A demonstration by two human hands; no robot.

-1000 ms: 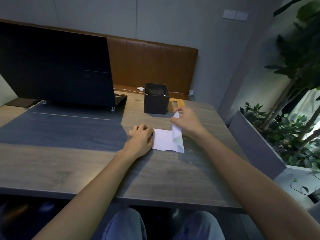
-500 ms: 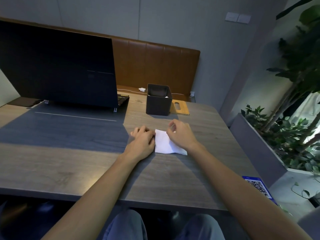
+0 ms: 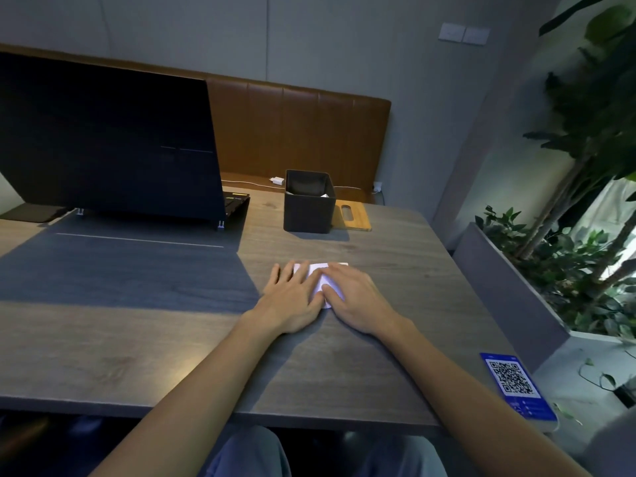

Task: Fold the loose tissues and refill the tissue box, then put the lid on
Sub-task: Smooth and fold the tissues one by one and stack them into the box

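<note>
A folded white tissue [image 3: 318, 275] lies flat on the wooden table [image 3: 395, 270], mostly covered by both hands. My left hand [image 3: 292, 297] rests palm down on its left part with fingers spread. My right hand [image 3: 354, 297] lies flat on its right part. Behind them stands the dark square tissue box [image 3: 309, 210], open at the top, with a bit of white tissue showing inside. The wooden lid [image 3: 351, 215] with a slot lies flat just right of the box.
An open laptop [image 3: 106, 142] on a stand fills the back left, over a dark desk mat [image 3: 120, 266]. A blue QR-code card [image 3: 516, 385] lies at the table's right front corner. A planter [image 3: 516, 287] with green plants stands to the right. A white charger [image 3: 277, 181] and cable run behind the box.
My right hand has laid the raised flap of the tissue down and flattened onto it. My left hand has opened from a loose fist to a flat palm on the tissue.
</note>
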